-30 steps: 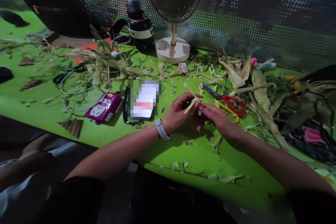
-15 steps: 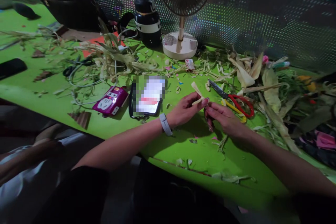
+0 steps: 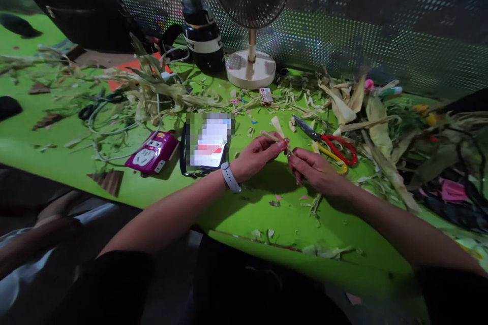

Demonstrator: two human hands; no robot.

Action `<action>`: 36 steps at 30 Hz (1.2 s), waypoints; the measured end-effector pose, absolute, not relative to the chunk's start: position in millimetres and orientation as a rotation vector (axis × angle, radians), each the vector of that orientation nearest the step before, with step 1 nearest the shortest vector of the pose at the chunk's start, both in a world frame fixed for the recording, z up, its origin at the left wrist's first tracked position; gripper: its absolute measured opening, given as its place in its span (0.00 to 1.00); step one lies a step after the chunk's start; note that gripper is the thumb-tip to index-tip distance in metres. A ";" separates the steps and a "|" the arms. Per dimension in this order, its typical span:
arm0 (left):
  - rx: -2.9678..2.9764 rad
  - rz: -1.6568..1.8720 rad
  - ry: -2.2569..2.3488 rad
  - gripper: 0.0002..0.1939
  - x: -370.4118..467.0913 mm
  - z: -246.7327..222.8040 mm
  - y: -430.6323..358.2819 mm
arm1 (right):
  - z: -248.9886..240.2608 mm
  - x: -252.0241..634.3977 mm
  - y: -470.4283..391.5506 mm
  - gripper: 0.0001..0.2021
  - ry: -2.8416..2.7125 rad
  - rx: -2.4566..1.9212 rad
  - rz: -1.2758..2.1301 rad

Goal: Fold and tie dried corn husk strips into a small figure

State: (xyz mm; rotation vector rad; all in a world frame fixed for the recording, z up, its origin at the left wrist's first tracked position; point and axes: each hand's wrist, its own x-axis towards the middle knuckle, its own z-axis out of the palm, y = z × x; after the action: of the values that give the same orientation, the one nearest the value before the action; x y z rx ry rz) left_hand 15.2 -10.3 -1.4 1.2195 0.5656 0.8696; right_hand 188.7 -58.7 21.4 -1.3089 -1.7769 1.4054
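Observation:
Pale strips of corn husk (image 3: 277,125) stick up between my two hands, above the green table. My left hand (image 3: 260,155), a light watch strap on its wrist, pinches the husk between thumb and fingers. Close against it, my right hand (image 3: 313,166) has its fingers closed on the lower end of the same piece. Just beyond my right hand lie scissors with red handles (image 3: 341,148) and a yellow-handled tool (image 3: 330,157), partly covered by them. A phone with a lit screen (image 3: 209,143) rests left of my left hand.
A purple power socket block (image 3: 153,153) with a white cable sits at the left. Behind stand a black bottle (image 3: 204,43) and a fan (image 3: 250,68) on a round base. Dried husks (image 3: 381,127) heap at the right. Another person's arm (image 3: 41,228) shows at lower left.
The whole view has shifted slightly, so things appear further left. My fingers have turned the husk a little, and a second pale end now points left over my left hand.

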 end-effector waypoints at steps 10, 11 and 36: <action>1.290 0.818 0.485 0.17 12.6 -2.1 -11.7 | 27.6 208.4 -39.5 0.11 -1.876 -1.363 0.948; 1.276 0.840 0.506 0.17 12.8 -2.7 -11.4 | 27.9 207.3 -39.8 0.12 -1.927 -1.372 0.989; 1.014 0.571 0.507 0.22 8.0 10.0 -23.4 | 32.3 211.3 -40.8 0.18 -2.212 -1.125 0.959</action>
State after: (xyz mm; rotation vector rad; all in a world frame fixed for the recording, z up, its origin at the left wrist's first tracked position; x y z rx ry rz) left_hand 8.0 -23.4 10.0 1.0141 0.5068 0.5707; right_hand 211.3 -40.8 32.3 -1.1245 -2.2119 0.9593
